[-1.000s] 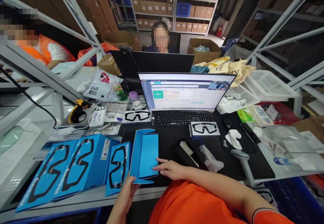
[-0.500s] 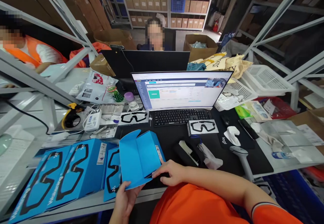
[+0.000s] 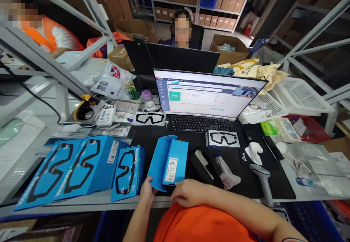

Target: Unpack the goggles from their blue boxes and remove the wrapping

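A flat, unfolded blue carton (image 3: pixel 169 161) with a white barcode label stands tilted on the black desk mat (image 3: pixel 191 143) at the near edge. My left hand (image 3: pixel 147 194) grips its lower left corner from below. My right hand (image 3: pixel 188 194) curls at its lower right edge, fingers bent against the card. Left of it lie blue goggle boxes (image 3: pixel 79 167) printed with black goggle outlines.
A monitor (image 3: pixel 207 94) and keyboard (image 3: pixel 201 124) stand behind the carton. A black tape dispenser (image 3: pixel 205 165), a barcode scanner (image 3: pixel 262 178), white goggle cards (image 3: pixel 222 139) and wire baskets (image 3: pixel 298 94) fill the right side. Two other people sit beyond the desk.
The carton has been turned round between my hands, so its labelled side now faces me, and it has folded narrower. Both hands shifted closer to its bottom edge.
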`<state>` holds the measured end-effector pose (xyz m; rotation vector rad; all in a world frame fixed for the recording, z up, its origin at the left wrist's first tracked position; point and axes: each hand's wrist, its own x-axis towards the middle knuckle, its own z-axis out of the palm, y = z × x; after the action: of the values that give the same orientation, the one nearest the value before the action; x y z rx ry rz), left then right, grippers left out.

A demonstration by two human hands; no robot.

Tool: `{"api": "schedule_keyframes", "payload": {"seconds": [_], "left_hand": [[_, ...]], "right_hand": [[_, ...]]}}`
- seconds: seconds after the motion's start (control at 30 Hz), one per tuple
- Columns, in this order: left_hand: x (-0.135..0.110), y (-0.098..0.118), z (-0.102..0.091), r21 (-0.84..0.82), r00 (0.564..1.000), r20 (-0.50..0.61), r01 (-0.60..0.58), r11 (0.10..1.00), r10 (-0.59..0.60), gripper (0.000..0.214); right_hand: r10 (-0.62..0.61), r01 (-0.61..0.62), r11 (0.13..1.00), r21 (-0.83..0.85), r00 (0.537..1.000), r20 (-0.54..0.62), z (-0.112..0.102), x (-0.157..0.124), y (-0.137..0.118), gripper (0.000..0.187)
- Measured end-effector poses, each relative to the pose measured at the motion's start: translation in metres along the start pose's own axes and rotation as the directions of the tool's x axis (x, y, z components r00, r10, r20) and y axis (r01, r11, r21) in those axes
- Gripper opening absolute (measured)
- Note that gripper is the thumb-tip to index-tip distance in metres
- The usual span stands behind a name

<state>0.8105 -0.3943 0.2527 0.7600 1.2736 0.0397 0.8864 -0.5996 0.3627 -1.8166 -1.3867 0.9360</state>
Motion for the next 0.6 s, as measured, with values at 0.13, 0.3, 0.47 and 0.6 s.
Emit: {"api": "schedule_keyframes", "payload": {"seconds": [0.13,0.3,0.47,0.6], "left_hand": [[0.004,-0.003,-0.002,0.046,0.998,-0.056,-0.020,0.999,0.022,0.047],[-0.011,-0.020,-0.009,0.145,0.993,-0.027,-0.113,0.983,0.119,0.055],[-0.027,-0.036,-0.018,0.283,0.968,0.060,-0.250,0.926,0.243,0.050],[-0.040,-0.045,-0.022,0.429,0.945,0.049,-0.313,0.848,0.324,0.060]], "right_hand": [[0.126,-0.123,0.992,0.028,0.968,-0.215,-0.016,-0.036,-0.001,0.034],[0.400,-0.408,0.907,0.104,0.757,-0.517,-0.016,-0.106,0.026,0.032],[0.518,-0.547,0.826,0.141,0.634,-0.575,0.011,-0.155,0.053,0.035],[0.503,-0.584,0.810,0.045,0.655,-0.564,0.028,-0.166,0.060,0.036]]}}
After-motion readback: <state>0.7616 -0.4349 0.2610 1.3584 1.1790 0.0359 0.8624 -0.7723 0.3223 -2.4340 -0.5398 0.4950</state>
